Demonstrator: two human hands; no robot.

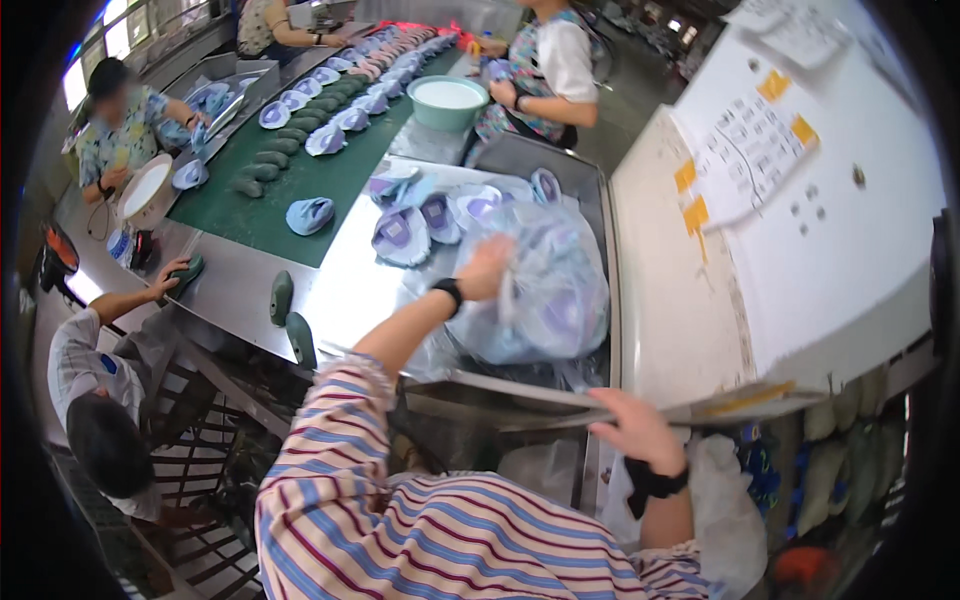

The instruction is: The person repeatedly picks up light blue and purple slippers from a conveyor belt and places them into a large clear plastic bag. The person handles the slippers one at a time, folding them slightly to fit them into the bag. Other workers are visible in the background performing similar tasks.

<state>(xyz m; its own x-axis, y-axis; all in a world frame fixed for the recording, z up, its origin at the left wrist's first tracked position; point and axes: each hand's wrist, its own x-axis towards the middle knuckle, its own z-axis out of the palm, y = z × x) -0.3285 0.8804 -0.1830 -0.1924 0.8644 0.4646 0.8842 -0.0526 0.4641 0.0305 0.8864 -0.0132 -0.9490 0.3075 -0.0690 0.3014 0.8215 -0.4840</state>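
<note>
The left arm, in a striped sleeve pushed up to the elbow, stretches forward with the forearm bare and a dark band on the wrist. The left hand point(487, 268) is curled shut, fingers gripping. The right hand point(632, 428) sits lower and nearer, palm down, fingers bent, with a black strap around its wrist.

Plastic bag point(545, 290) on metal table point(350, 290); shoe uppers point(420, 225) behind; conveyor belt point(300, 190) further L.
</note>
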